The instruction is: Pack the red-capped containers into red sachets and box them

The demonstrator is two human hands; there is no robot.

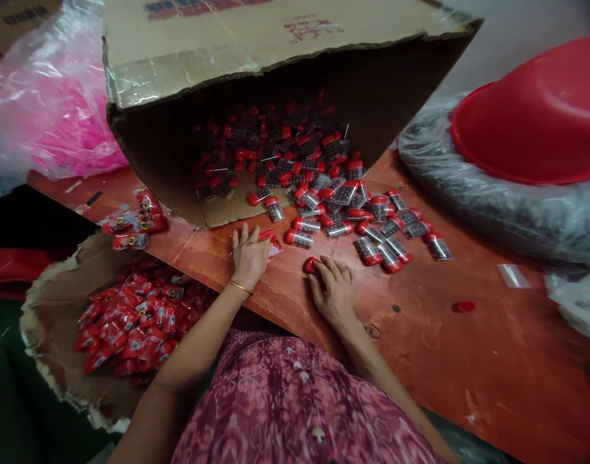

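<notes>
My left hand [250,259] rests at the table's front edge with its fingers over a small red printed packet [274,243], holding it against the wood. Part of the packet lies hidden under the fingers. To the right, my right hand [334,291] has its thumb and fingers closed around a small container with a red cap [310,265]; its clear body is mostly covered by the fingers. Just beyond both hands, several clear containers with red caps and dark contents [341,229] lie in a loose pile spilling from a cardboard box [189,61] tipped on its side.
Filled red packets [135,322] fill an open carton [48,335] below the table at left. More packets [138,222] lie beside the tipped box. A red cap [464,307] sits on the table [420,361] at right, near a red basin [536,116] on a plastic-wrapped bundle [469,206].
</notes>
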